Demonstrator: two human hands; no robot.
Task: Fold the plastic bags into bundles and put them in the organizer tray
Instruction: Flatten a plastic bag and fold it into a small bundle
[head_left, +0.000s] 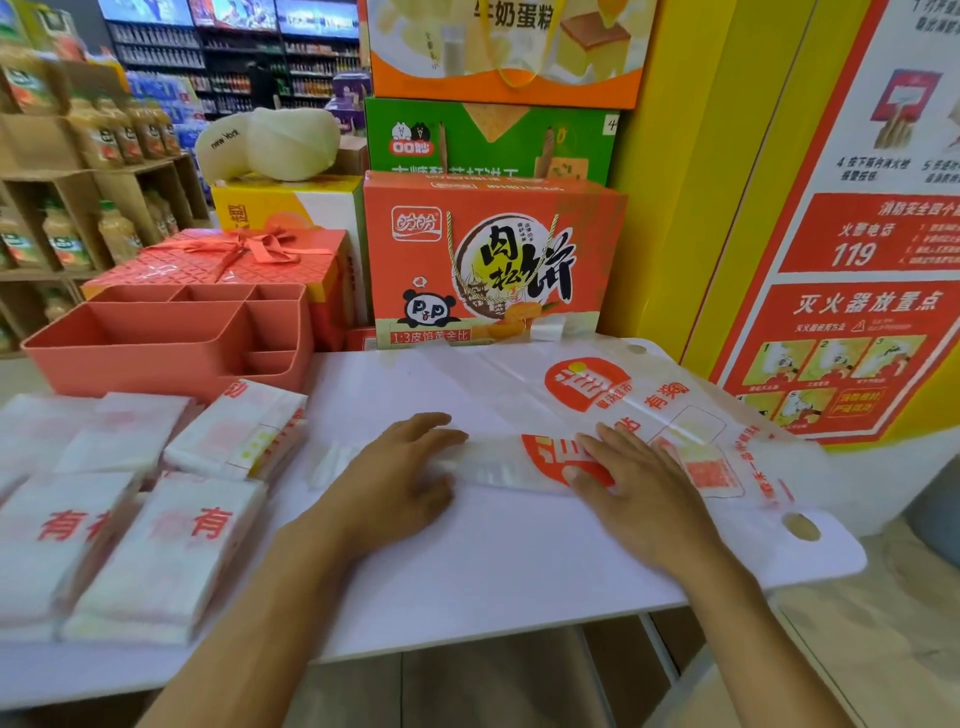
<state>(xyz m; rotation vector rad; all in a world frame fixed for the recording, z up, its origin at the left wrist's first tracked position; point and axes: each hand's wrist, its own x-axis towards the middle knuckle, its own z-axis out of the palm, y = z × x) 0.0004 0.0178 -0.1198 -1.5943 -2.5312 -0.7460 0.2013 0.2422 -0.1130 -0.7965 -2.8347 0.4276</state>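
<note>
The coral organizer tray (130, 343) stands beyond the left hand (395, 483), its compartments facing up. Both hands, the right hand (639, 488) too, lie flat with fingers extended, pressing the plastic bag (675, 410) on the tabletop (493, 571). The bag's long axis runs left-right, its handle end right of the hands. Folded bundles (171, 545) lie left of them.

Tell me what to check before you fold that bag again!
1. Left hand presses the folded strip of the plastic bag: ok.
2. Right hand presses the strip too, fingers flat: ok.
3. Fold runs straight along its whole length: cannot tell, blurred.
4. Organizer tray has room: ok, no bundles show in its compartments.
5. Bag stacks lie apart from the fold, at the left of the table: ok.
</note>
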